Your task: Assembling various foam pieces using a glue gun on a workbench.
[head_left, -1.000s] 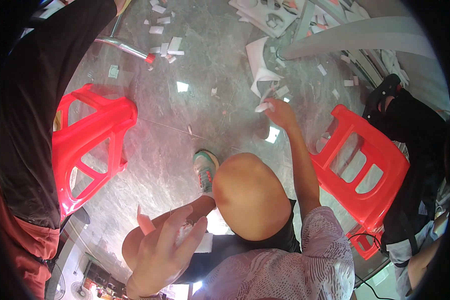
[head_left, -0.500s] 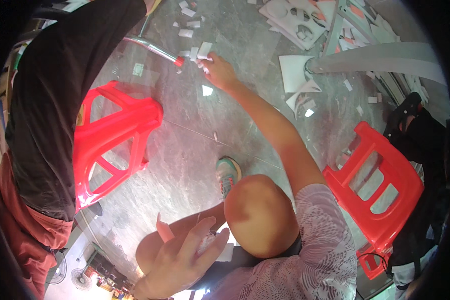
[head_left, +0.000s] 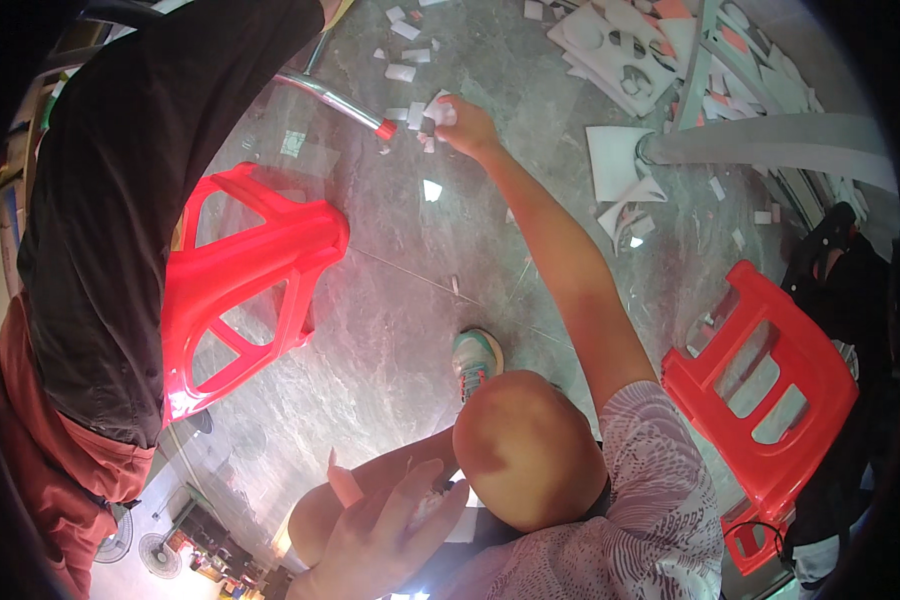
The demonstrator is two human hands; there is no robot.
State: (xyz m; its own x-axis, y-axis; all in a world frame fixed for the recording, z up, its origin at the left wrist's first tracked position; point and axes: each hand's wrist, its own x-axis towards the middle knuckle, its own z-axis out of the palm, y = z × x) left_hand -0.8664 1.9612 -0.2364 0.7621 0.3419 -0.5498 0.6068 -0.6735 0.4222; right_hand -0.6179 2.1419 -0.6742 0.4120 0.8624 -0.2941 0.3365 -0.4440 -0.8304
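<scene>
My right arm stretches far forward to the floor, and my right hand point(head_left: 467, 128) is closed on a white foam piece point(head_left: 440, 108). Small white scraps point(head_left: 416, 115) lie right beside its fingertips, near the red-capped end of a metal tube leg point(head_left: 385, 129). Close to my body, over my lap, my left hand point(head_left: 385, 525) has its fingers curled around something pale, mostly hidden by the fingers. A white block edge point(head_left: 462, 525) shows next to that hand.
Red plastic stools stand at left point(head_left: 260, 270) and right point(head_left: 760, 380). Another person's dark-trousered leg point(head_left: 100, 220) fills the left side. Cut foam sheets point(head_left: 615, 55) and offcuts pile at the far right beside a grey metal frame leg point(head_left: 760, 138).
The view has shifted, so everything sits slightly right and lower. My right hand has closed over a white foam piece among the scraps. My left hand keeps its curled pose.
</scene>
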